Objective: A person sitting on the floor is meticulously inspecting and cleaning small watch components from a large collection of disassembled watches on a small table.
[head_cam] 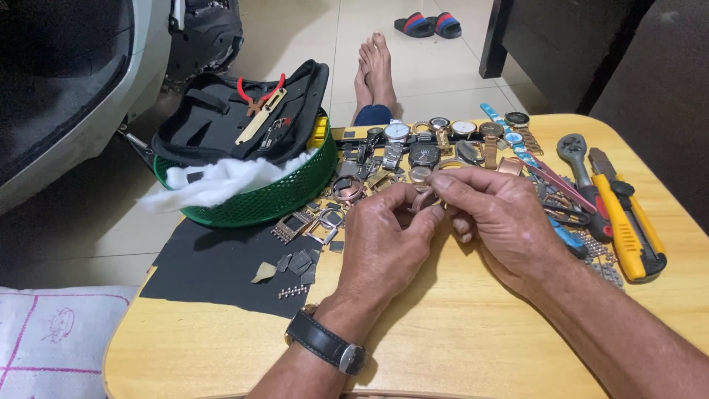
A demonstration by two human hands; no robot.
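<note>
Two hands meet over the middle of the worktop (458, 332), pinching one small rose-coloured ring (426, 198) between them: the left hand (384, 247) has its grip closed on the ring's near side, the right hand (495, 218) on its top. Watches (443, 137) lie along the far edge, a green basket (273, 196) at the far left corner, a yellow knife (628, 222) by the right edge.

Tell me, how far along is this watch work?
Done: loose cases and strap pieces already lie apart on the black mat. In hand: left hand and right hand pinch a round watch case. Left: a row of whole watches waits behind, seemingly untouched.
</note>
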